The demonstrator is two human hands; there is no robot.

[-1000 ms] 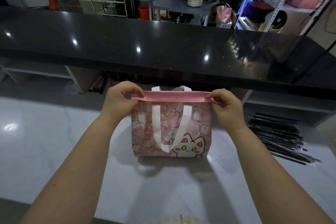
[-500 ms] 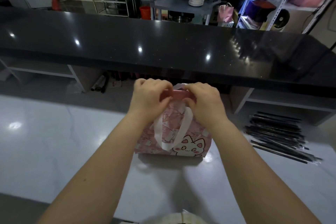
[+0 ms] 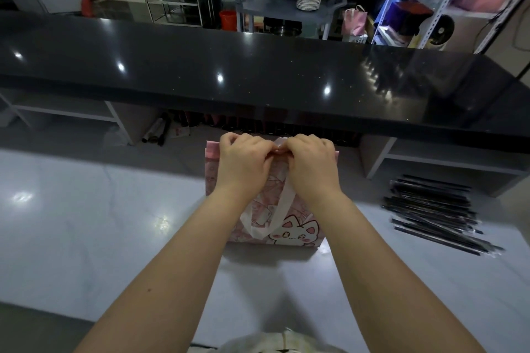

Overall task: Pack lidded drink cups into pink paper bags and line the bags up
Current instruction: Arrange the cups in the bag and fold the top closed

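Note:
A pink paper bag [image 3: 292, 226] with a white cat print and white ribbon handles stands upright on the pale marble counter [image 3: 86, 223]. My left hand [image 3: 243, 166] and my right hand [image 3: 311, 166] meet at the middle of the bag's top edge and pinch it together. The hands hide most of the bag's mouth; only its two pink top corners stick out at either side. I see no drink cup; whatever is inside the bag is hidden.
A pile of black wrapped straws [image 3: 433, 215] lies on the counter to the right of the bag. A raised black bar top [image 3: 258, 74] runs across behind it. Beyond, a person holds a plate by a cart stacked with white plates [image 3: 308, 0].
My hands slid from the two ends of the bag's top edge to its middle, pressing it together. The bag stays in place.

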